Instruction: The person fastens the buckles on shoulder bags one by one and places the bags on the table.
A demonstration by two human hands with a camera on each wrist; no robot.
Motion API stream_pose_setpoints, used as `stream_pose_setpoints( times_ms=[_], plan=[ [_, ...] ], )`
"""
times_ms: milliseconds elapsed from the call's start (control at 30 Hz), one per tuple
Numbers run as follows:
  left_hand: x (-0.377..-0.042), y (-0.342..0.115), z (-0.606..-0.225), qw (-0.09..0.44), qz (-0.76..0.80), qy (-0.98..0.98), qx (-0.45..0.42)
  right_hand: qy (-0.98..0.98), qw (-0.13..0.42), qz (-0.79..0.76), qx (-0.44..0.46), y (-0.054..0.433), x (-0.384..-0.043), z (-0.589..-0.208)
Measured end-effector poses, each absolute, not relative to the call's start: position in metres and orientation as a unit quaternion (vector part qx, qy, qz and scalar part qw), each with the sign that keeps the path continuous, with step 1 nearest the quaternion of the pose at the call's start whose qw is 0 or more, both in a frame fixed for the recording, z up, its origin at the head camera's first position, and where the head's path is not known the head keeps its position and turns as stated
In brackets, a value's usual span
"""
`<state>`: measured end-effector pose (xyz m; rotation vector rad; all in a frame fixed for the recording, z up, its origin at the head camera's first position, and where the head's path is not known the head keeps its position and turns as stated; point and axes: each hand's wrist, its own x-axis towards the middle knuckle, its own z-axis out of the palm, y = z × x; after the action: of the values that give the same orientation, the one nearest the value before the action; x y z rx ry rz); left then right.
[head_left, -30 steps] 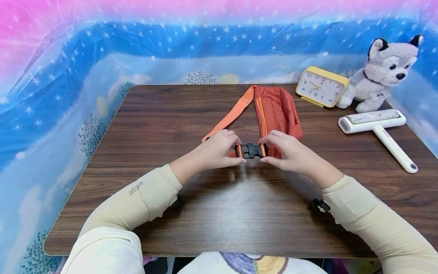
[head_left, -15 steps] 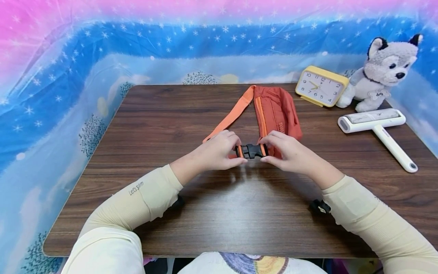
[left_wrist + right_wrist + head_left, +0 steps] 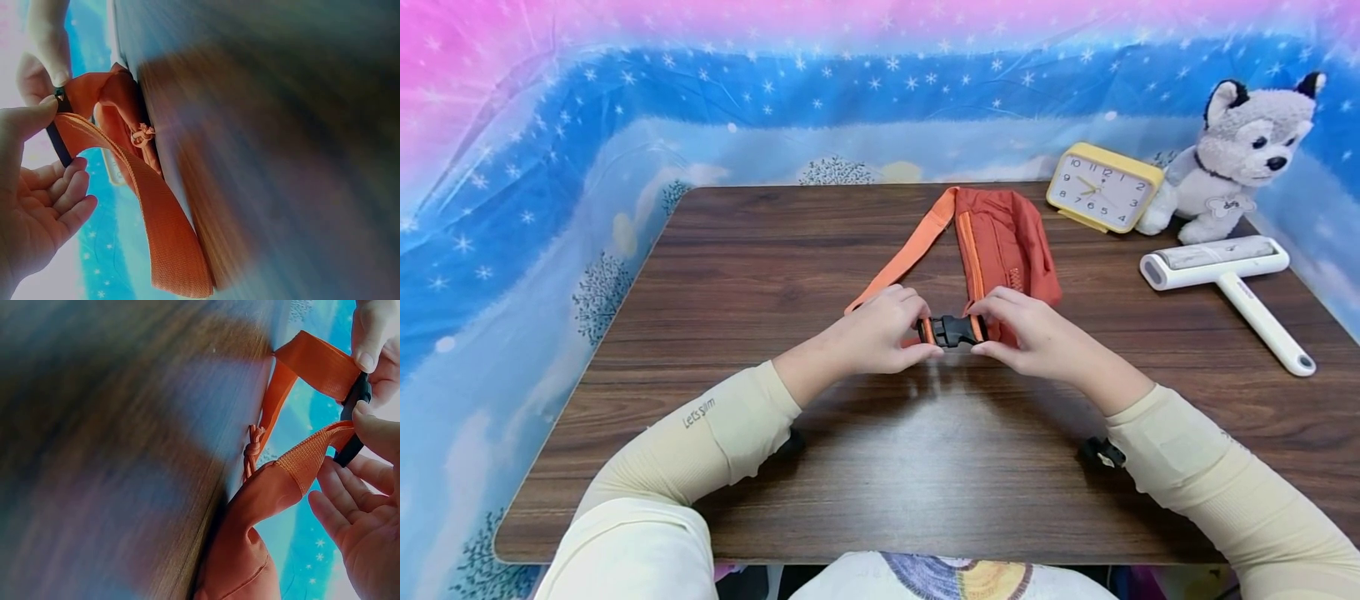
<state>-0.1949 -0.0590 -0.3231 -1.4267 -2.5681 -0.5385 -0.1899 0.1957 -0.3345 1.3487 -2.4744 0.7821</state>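
A black side-release buckle (image 3: 953,331) with its two halves joined is held between my hands, raised off the table. My left hand (image 3: 886,330) pinches its left end between thumb and fingers. At the other end, my right hand (image 3: 1026,333) pinches in the same way. An orange strap (image 3: 169,231) runs from the left end of the buckle and loops down to the table. The rust-red waist bag (image 3: 1011,242) lies behind my right hand, its short webbing (image 3: 306,459) rising to the buckle's right end. An orange zipper runs along the bag.
At the back right stand a yellow alarm clock (image 3: 1105,187) and a grey and white plush dog (image 3: 1232,158). In front of them lies a white lint roller (image 3: 1232,287), its handle toward the right edge. A patterned cloth (image 3: 850,100) hangs behind the wooden table (image 3: 760,258).
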Motion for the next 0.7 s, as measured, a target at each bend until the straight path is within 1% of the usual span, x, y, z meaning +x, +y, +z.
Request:
stream_pose_setpoints(
  times_ms=[433, 700],
  plan=[
    [-0.1945, -0.0582, -0.3218, 0.064, -0.174, -0.857, -0.480, -0.838, 0.106, 0.267, 0.464, 0.1964, -0.1899, -0.3344],
    [-0.1944, -0.0582, -0.3218, 0.069, -0.174, -0.855, -0.484, -0.837, 0.104, 0.266, 0.466, 0.1966, -0.1903, -0.3340]
  ],
)
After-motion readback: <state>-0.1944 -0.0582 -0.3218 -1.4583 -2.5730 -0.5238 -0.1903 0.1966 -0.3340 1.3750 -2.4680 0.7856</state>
